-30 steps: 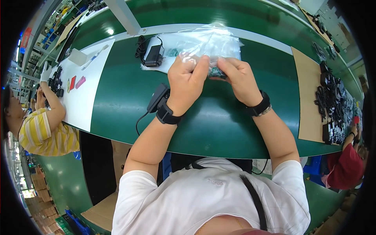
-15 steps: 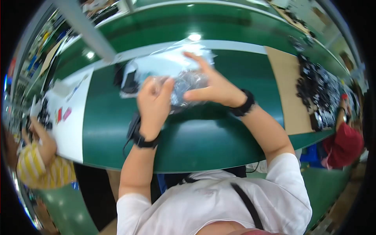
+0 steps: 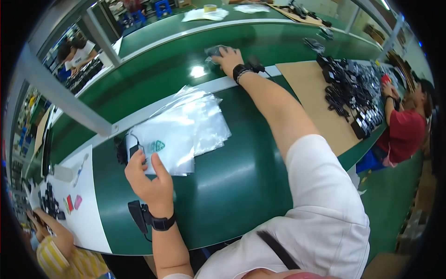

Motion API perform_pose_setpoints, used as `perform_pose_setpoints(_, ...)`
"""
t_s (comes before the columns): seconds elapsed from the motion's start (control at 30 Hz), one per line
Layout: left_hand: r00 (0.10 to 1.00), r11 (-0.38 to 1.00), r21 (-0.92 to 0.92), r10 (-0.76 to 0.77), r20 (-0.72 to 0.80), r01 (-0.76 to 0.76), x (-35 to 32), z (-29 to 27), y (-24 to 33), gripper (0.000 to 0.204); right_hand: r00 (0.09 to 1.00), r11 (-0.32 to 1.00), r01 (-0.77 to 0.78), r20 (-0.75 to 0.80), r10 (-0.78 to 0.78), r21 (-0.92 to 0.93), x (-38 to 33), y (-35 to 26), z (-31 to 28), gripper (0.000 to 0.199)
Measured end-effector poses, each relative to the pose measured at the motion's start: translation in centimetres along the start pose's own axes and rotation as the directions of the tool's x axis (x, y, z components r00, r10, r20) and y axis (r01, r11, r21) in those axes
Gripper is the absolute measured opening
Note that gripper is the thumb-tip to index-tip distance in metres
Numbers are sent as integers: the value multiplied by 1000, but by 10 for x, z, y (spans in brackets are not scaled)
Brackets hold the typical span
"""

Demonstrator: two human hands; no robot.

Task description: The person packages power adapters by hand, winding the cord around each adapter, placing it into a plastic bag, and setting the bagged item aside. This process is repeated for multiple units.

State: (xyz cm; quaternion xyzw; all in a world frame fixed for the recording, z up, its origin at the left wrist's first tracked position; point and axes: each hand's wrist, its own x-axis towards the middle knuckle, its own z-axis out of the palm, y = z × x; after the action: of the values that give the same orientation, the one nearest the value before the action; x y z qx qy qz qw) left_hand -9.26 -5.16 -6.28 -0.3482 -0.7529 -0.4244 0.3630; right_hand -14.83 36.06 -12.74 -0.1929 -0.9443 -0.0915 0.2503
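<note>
My right hand [image 3: 227,61] is stretched out to the far green surface, its fingers over a clear bag with a dark item in it [image 3: 213,51]. What exactly lies inside the bag cannot be made out. Nearer to me, my left hand [image 3: 151,181] has thumb and fingers apart, beside a small black adapter with a cable [image 3: 135,149]. That adapter lies at the left edge of a stack of clear plastic bags [image 3: 181,128]; whether my fingertips touch it I cannot tell. A green triangular mark shows on the top bag.
On the right, a cardboard sheet [image 3: 302,97] bears a heap of black adapters and cables [image 3: 344,88], with a person in red [image 3: 409,123] beyond. A white sheet [image 3: 86,200] lies left, near a person in yellow stripes [image 3: 69,258]. A grey post [image 3: 69,93] rises at the left.
My hands have parted. The right has gone far forward with the bagged item, the left down and left to the black adapter. The stack of bags now shows uncovered.
</note>
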Motion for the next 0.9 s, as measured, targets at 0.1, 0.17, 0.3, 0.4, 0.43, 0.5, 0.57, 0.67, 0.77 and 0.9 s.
perform_pose_setpoints(0.1, 1000, 1000, 12, 20, -16, -20, 3, 1, -4, 20, 983, 992, -119, 143, 114, 29, 1, 15, 11, 32)
perform_pose_setpoints(0.17, 1000, 1000, 21, -2, 16, 2, 2, 0, -3, 16, 980, 954, -131, 180, 83, 271, 6, 26, 0, 35)
perform_pose_setpoints(0.3, 996, 996, -26, -82, 46, 83, 0, 1, -1, 12, 973, 977, -207, -98, 210, 39, -29, 126, -40, 36)
perform_pose_setpoints(0.4, 993, 994, -21, -102, 54, 103, -2, -7, -4, 11, 693, 662, -718, -134, 708, -216, -88, 169, -71, 30)
perform_pose_setpoints(0.43, 995, 993, -81, -83, 53, 87, -1, 1, 3, 11, 614, 575, -787, -191, 766, -224, -119, 229, -83, 29)
perform_pose_setpoints(0.5, 995, 996, -47, -71, 64, 74, -2, -1, 2, 11, 489, 449, -846, -82, 869, -287, -149, 254, -97, 30)
perform_pose_setpoints(0.57, 995, 998, -37, -56, 78, 59, -4, 1, 1, 10, 413, 370, -868, -67, 908, -332, -174, 263, -101, 31)
perform_pose_setpoints(0.67, 994, 998, -50, -34, 103, 39, -7, 8, 0, 10, 541, 502, -821, -92, 836, -270, -186, 285, -100, 28)
perform_pose_setpoints(0.77, 990, 996, -43, -68, 125, 74, -10, 8, -1, 9, 637, 645, -752, -102, 764, 139, -167, 249, -112, 30)
perform_pose_setpoints(0.9, 940, 920, -270, -213, 265, 284, -15, 7, 5, 10, 785, 752, -270, -315, 533, 601, -139, 158, -179, 39)
